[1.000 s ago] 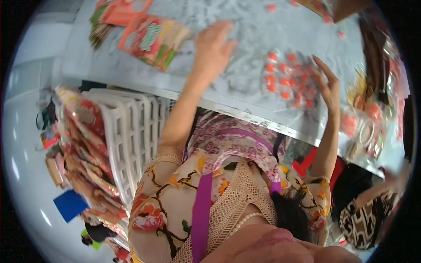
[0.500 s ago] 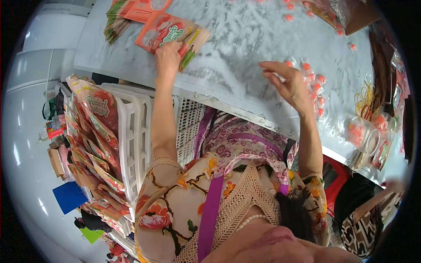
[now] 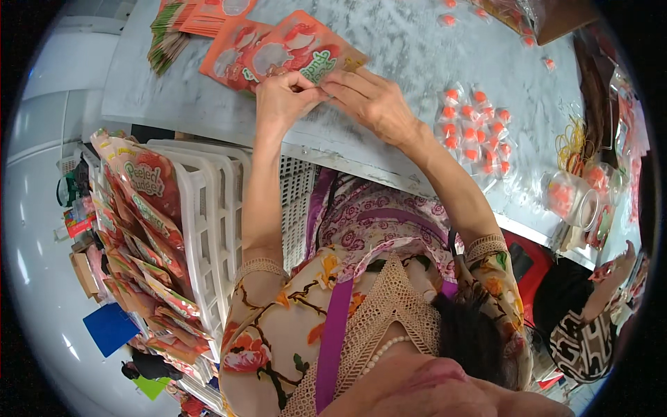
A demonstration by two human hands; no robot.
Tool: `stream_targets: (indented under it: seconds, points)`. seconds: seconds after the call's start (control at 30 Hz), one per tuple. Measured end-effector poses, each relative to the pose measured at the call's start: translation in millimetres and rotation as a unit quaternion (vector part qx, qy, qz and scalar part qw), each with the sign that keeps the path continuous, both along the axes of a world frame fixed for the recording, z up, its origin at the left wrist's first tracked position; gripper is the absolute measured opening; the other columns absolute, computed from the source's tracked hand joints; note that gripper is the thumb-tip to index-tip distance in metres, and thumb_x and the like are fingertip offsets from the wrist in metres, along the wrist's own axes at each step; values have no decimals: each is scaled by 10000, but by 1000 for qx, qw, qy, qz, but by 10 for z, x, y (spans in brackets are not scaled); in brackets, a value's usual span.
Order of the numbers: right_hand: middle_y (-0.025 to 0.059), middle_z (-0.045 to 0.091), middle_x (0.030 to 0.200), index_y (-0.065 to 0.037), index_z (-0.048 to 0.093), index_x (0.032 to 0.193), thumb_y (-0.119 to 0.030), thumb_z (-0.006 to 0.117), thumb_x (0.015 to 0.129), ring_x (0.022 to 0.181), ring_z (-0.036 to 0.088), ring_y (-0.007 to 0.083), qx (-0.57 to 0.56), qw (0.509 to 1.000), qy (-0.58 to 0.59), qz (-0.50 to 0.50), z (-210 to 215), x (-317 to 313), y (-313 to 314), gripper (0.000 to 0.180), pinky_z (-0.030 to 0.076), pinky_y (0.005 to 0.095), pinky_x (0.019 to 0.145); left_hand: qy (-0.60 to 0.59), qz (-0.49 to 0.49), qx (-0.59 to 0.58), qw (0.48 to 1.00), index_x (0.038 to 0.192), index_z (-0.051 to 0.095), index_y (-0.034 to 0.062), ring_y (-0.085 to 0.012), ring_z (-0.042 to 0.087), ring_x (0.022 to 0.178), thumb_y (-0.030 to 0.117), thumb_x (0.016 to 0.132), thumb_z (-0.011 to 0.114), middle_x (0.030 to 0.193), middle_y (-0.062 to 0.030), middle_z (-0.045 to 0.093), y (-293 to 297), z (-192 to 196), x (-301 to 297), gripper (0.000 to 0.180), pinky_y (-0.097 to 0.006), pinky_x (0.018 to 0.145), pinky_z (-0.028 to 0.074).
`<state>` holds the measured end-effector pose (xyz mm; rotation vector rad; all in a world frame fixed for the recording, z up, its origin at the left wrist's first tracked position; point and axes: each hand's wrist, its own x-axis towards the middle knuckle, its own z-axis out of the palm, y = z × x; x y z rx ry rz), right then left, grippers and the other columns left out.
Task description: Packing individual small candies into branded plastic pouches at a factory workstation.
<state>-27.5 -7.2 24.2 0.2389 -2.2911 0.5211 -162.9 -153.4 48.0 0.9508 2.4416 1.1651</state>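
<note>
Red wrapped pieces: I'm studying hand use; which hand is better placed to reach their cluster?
Likely the right hand: it is nearer the red wrapped pieces; the left hand is farther left. Both are at a pouch.

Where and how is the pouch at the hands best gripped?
Probably a thumb-and-finger pinch on the near edge of the top pouch, coming from the person's side: it is flat, that edge faces the person, and its left end overlaps the second pouch. The left hand and right hand are there.
</note>
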Motion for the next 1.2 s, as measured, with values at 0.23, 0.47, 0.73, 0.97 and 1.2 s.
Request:
stream_targets:
  seconds: [0.23,0.47,0.73,0.97,1.2]
  points:
    - [73,631,1121,-16,665,1062,-63,677,700,916,614,234,52,999,7,-4,32,131,84,365,562,323,736,-151,-57,62,985,657,635,22,-32,513,534,105,692,833,597,17,615,72,-59,-2,218,-216,465,407]
    - [57,621,1114,-13,678,1007,-58,665,670,907,599,221,62,995,48,-58,-8,245,191,340,537,320,722,-228,-44,66,970,679,615,5,-63,559,546,135,721,821,616,-10,632,231,126,221,247,-267,477,430]
    - [29,626,1036,-43,661,884,-98,664,711,848,586,181,122,992,10,-30,-7,315,213,181,473,313,670,172,-169,-94,966,980,627,28,-388,636,740,-5,783,599,821,-197,658,358,220,331,202,-438,680,501]
    - [20,615,973,-55,655,918,-111,649,715,837,586,188,140,985,-42,-92,44,456,198,210,445,322,674,237,-72,22,969,959,680,43,-364,636,852,-28,772,546,876,-186,656,462,421,273,240,-416,743,507]
    - [22,607,1052,-61,632,1006,-107,623,678,962,584,220,102,979,-121,-127,90,408,97,331,477,370,840,210,-66,56,974,916,715,68,-300,630,747,-22,775,542,847,-146,652,535,598,214,241,-373,689,496]
